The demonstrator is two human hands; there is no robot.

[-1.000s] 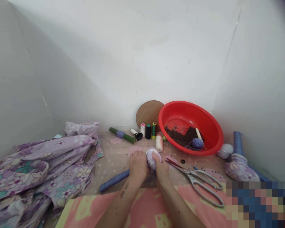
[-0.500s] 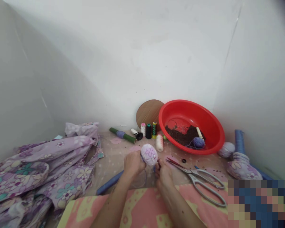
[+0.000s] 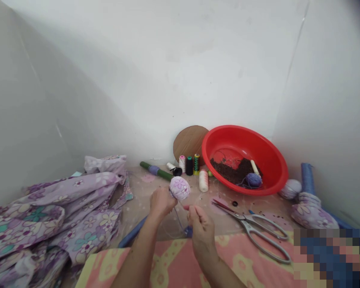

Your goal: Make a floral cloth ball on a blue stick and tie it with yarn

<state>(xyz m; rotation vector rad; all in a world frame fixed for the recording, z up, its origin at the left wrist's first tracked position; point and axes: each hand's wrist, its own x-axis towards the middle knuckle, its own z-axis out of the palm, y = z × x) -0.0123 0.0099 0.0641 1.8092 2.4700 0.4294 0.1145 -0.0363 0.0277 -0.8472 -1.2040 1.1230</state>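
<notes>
While my left hand (image 3: 162, 202) grips the lilac flowered fabric ball (image 3: 180, 188) just below mid-frame, my right hand (image 3: 201, 229) stays apart, its fingertips (image 3: 192, 212) pinched on something too fine to tell, beside a pale blue thread (image 3: 179, 219).

From where I'm watching, this is a tight corner of a room. The far white wall (image 3: 156, 72) meets a left wall (image 3: 27, 120) that falls into soft grey shade, and a right wall (image 3: 327, 100) that has a thin dark seam (image 3: 297, 48) running down it. The light is soft and even, brightest on the far wall. A pale pink dotted mat (image 3: 141, 196) covers the surface below, running back to the foot of the walls. A round wooden board (image 3: 188, 141) leans against the far wall. Along the near edge lies a pink and yellow patterned quilt (image 3: 171, 260), and a pixelated patch (image 3: 330, 256) hides the near right corner.
</notes>
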